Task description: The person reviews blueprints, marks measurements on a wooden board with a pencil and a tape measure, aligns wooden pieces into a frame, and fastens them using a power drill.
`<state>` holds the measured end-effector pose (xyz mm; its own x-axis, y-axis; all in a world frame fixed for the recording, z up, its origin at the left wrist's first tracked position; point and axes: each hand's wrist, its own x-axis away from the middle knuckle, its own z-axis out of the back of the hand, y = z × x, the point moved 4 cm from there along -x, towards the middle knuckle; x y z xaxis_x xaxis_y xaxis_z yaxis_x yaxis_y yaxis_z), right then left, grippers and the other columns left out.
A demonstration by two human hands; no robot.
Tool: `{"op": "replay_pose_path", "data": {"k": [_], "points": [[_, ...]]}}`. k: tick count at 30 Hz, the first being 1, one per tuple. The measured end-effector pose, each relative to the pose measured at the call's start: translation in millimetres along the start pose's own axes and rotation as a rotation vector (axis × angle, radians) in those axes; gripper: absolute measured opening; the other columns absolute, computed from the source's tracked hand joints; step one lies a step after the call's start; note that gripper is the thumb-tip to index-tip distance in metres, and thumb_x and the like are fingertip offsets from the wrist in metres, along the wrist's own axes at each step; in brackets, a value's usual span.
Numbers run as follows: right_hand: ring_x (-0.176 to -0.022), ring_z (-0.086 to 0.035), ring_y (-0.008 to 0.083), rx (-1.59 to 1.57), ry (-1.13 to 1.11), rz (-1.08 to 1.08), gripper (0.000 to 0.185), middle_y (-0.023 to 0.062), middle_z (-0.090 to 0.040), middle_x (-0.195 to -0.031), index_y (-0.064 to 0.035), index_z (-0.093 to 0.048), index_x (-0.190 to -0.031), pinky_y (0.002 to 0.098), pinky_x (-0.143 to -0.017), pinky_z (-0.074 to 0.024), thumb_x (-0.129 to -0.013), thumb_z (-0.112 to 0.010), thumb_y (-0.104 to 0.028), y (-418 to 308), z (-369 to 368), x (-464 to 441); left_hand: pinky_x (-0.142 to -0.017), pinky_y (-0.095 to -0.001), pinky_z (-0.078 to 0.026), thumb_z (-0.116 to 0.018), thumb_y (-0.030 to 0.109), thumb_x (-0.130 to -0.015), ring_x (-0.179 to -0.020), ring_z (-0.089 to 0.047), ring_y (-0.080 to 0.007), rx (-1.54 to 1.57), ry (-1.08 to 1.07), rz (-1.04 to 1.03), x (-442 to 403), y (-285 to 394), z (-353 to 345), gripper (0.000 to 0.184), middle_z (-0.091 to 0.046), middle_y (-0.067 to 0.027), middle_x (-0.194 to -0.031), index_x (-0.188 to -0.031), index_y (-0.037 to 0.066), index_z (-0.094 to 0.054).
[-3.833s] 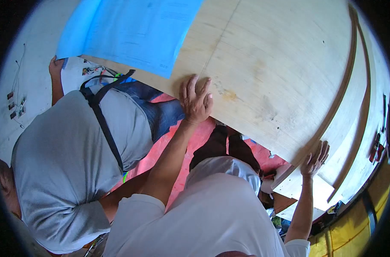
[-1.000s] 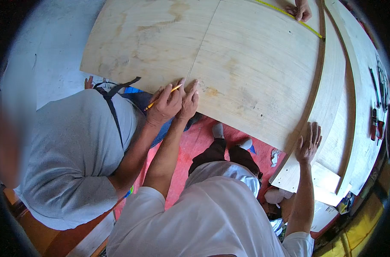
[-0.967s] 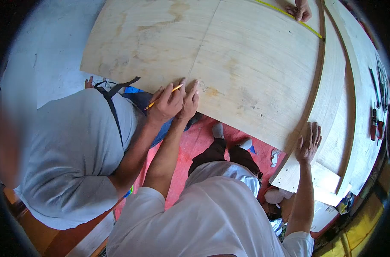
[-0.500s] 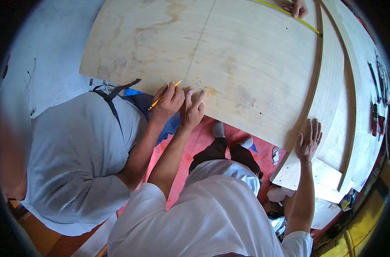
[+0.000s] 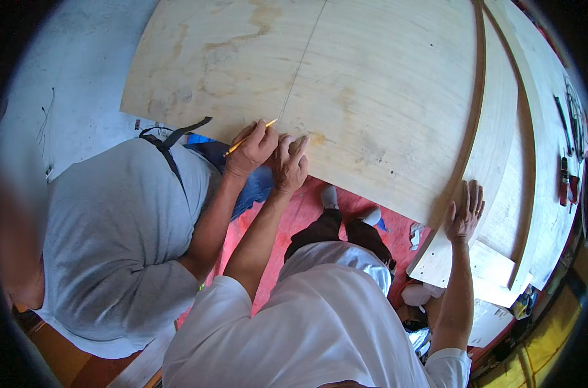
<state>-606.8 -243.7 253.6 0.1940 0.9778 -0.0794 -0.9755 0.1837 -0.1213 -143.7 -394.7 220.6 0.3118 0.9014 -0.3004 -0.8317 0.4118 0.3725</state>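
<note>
Flat on the near edge of a large plywood sheet (image 5: 371,97) rests my left hand (image 5: 290,165), its fingers stretched forward and holding nothing. My right hand (image 5: 466,213) lies open, fingers extended, on a long wooden board (image 5: 494,142) beside the sheet's right edge. Close to my left hand, a co-worker's hand (image 5: 254,152) holds a yellow pencil (image 5: 235,147), its tip at the plywood near the lower end of a dark line (image 5: 300,64). That line runs from near the sheet's front edge up toward the top of the view.
A co-worker in a grey shirt (image 5: 113,239) leans in close on the left. Another wooden strip (image 5: 532,142) stands farther right. Screwdrivers (image 5: 564,181) and cables lie at the far right. Below is a red floor (image 5: 268,226) with my feet on it.
The yellow tape measure and the other hand at the top of the sheet are out of view now. The co-worker's pencil hand has shifted slightly. My hands stay in place.
</note>
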Motion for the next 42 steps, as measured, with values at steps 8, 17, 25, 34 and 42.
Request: {"op": "replay_pose_path", "data": {"k": [8,17,25,34,42], "points": [[-0.149,-0.018,0.0317,0.023,-0.037,-0.013,0.064,0.0089,-0.025,-0.161,-0.0189,-0.032,-0.153,0.0562,-0.119,-0.0108,-0.095,-0.050,-0.040,6.7,-5.5,3.2,-0.104,-0.0558,-0.035,-0.055,0.010,-0.082,-0.119,-0.045,-0.0425,-0.032,0.056,-0.035,-1.4,2.9,-1.3,0.051,-0.049,-0.0206,-0.124,-0.133,0.014,-0.058],[-0.148,-0.021,0.0363,-0.004,-0.043,-0.016,0.064,0.0136,-0.031,-0.157,-0.0123,-0.037,-0.150,0.0541,-0.118,-0.0140,-0.095,-0.047,-0.043,-0.3,2.8,3.9,-0.100,-0.0535,-0.037,-0.054,0.010,-0.082,-0.116,-0.048,-0.0405,-0.006,0.029,0.019,1.9,2.4,-1.3,0.049,-0.050,-0.0178,-0.124,-0.130,0.014,-0.059],[-0.145,-0.027,0.0395,-0.122,0.015,0.040,0.063,0.0183,-0.035,-0.154,-0.0117,-0.043,-0.146,0.0562,-0.117,-0.0140,-0.093,-0.050,-0.046,0.3,-7.7,-1.2,-0.100,-0.0532,-0.038,-0.057,0.011,-0.080,-0.115,-0.049,-0.0396,0.061,0.106,0.031,1.2,-1.0,5.7,0.045,-0.053,-0.0178,-0.122,-0.125,0.011,-0.060],[-0.146,-0.024,0.0366,-0.127,0.007,-0.059,0.067,0.0135,-0.031,-0.156,-0.0199,-0.038,-0.149,0.0563,-0.117,-0.0180,-0.089,-0.058,-0.044,-1.0,14.4,10.1,-0.107,-0.0526,-0.034,-0.044,0.014,-0.091,-0.126,-0.044,-0.0424,-0.026,0.035,-0.019,13.3,-6.9,-12.7,0.045,-0.047,-0.0218,-0.134,-0.135,0.009,-0.055],[-0.146,-0.024,0.0346,-0.106,-0.031,-0.092,0.067,0.0132,-0.030,-0.156,-0.0208,-0.037,-0.149,0.0537,-0.118,-0.0173,-0.089,-0.058,-0.043,1.2,16.9,10.9,-0.107,-0.0535,-0.034,-0.043,0.017,-0.093,-0.127,-0.043,-0.0411,-0.014,0.068,-0.060,7.9,-9.9,-19.9,0.045,-0.047,-0.0218,-0.134,-0.135,0.009,-0.055]]}}
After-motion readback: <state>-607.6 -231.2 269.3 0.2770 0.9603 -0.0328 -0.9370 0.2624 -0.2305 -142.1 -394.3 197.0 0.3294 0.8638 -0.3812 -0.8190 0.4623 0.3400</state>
